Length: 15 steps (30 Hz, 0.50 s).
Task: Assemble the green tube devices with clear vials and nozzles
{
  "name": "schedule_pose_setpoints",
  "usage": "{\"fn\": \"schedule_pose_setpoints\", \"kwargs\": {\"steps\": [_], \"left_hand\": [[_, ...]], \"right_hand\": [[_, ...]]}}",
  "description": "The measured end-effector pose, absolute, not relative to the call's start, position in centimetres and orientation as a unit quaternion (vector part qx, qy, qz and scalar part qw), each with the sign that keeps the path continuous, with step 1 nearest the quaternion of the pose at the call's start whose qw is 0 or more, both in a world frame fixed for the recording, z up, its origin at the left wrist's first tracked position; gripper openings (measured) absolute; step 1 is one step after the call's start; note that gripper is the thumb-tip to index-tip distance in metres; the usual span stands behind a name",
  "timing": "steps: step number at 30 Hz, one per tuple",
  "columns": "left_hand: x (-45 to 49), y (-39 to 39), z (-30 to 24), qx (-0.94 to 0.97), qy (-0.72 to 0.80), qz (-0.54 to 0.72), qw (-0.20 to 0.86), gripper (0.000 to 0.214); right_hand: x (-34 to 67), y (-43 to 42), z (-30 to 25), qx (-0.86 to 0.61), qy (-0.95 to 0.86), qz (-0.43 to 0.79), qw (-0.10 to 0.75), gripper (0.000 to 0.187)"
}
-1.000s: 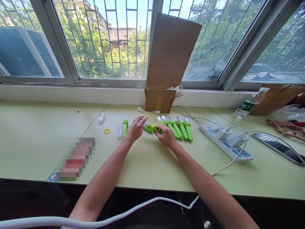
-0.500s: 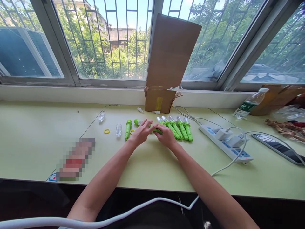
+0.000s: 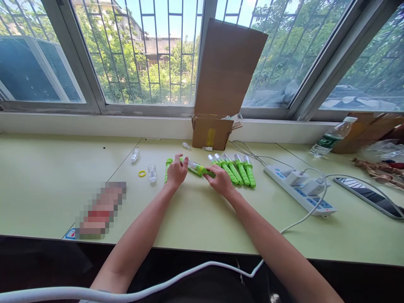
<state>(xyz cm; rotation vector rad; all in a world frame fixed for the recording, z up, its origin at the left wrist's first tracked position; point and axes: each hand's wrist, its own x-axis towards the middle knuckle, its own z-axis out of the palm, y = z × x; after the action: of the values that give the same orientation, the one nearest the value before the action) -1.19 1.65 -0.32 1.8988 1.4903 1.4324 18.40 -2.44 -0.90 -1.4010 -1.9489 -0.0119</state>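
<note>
My right hand (image 3: 218,180) is closed round the end of a green plastic stick (image 3: 208,171), which points left and lies low over the table. A clear section (image 3: 193,165) and a yellowish band show along its line, towards my left hand. My left hand (image 3: 177,171) has its fingers curled above another green stick (image 3: 168,166), partly covering it; anything in its fingertips is hidden. Left of it stands a clear plastic cup (image 3: 152,173), with a yellow ring (image 3: 142,173) and a clear cap-like piece (image 3: 135,155) farther left. Several green sticks with clear tops (image 3: 241,172) lie in a row beside my right hand.
An open cardboard box (image 3: 210,132) stands by the window, small clear pieces (image 3: 186,145) near it. To the right are a power strip (image 3: 298,189) with cables, a phone (image 3: 368,197) and a water bottle (image 3: 333,136). A blurred-out item (image 3: 101,210) lies front left.
My left hand has drawn back left, away from my right hand, and its fingers have curled. The clear cup has shifted slightly left. My right hand has stayed in place.
</note>
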Motion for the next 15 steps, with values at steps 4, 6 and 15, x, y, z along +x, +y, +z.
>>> {"fn": "schedule_pose_setpoints", "kwargs": {"steps": [4,6,15], "left_hand": [[-0.9,2.0,-0.8,0.584,0.51,0.52,0.359,0.043],[-0.6,1.9,-0.9,0.558,0.484,0.529,0.418,0.041],[-0.1,1.7,-1.0,0.508,0.427,0.565,0.489,0.04]], "right_hand": [[18.3,-2.5,-1.1,-0.541,-0.763,-0.011,0.354,0.023],[18.3,-2.4,-1.2,-0.541,-0.767,-0.013,0.346,0.024],[18.4,-2.3,-1.4,-0.54,-0.775,-0.003,0.327,0.026]]}}
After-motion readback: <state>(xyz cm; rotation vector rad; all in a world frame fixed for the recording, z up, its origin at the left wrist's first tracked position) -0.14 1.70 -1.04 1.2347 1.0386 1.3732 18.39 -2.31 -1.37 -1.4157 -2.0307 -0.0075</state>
